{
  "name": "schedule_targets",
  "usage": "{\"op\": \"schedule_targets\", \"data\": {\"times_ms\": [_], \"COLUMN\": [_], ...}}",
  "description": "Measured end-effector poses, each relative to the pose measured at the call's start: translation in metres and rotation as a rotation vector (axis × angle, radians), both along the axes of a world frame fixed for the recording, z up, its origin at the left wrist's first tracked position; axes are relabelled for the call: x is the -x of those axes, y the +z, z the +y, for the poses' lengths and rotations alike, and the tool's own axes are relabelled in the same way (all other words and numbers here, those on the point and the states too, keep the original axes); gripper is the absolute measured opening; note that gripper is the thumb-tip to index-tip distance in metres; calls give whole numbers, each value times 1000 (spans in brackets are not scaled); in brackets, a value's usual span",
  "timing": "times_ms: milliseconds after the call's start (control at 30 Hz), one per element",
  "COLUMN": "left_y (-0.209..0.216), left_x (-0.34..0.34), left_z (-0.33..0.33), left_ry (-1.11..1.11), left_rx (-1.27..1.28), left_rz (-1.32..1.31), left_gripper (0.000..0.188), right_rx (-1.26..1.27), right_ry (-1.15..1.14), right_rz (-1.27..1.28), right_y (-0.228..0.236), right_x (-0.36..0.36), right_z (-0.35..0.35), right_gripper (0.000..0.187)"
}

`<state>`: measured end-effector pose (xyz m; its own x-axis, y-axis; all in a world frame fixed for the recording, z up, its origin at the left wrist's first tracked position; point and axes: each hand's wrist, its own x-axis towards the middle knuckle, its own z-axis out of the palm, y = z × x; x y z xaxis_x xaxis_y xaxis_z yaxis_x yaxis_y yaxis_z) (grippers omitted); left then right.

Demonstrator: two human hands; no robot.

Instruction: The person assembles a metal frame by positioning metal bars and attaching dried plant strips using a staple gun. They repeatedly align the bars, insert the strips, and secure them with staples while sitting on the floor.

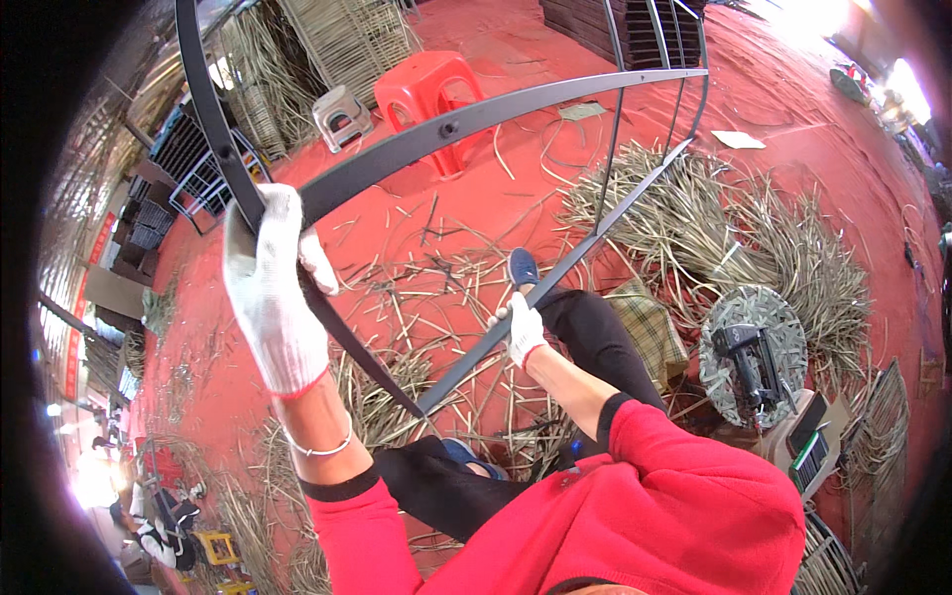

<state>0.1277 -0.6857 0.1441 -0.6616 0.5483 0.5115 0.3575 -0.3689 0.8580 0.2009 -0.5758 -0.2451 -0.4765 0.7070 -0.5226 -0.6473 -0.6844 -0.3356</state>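
Note:
Both my hands wear white knit gloves with red cuffs, and between them a dark grey metal frame [516, 106] of flat bars stands tilted over my lap. My left hand [266, 288] is wrapped round the corner at the left, where several bars meet. Lower down, my right hand [522, 329] grips the long slanting bar, its fingers curled over the edge. Thin crossbars join the frame's far right end. Loose tan strips [476, 382] lie on the floor beneath it, around my shoes.
A red plastic stool [428, 91] and a small grey stool [341, 117] stand ahead. Bundled strips [684, 223] lie at right, near a round patterned seat [716, 392] bearing a black stapler-like power tool [754, 362]. Dark stacked panels [585, 32] stand behind. Another person [157, 540] is at lower left.

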Motion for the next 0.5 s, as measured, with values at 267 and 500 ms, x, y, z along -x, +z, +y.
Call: {"op": "schedule_targets", "data": {"times_ms": [267, 500], "left_y": [-121, -236], "left_x": [36, 58], "left_z": [-40, -69], "left_ry": [242, 373], "left_rx": [43, 185], "left_rz": [-25, 105], "left_gripper": [37, 32], "right_rx": [-223, -543], "right_ry": [816, 608], "right_rz": [-326, -131], "right_y": [-89, -13], "right_x": [-23, -39], "right_z": [-3, -5], "right_gripper": [33, 28]}}
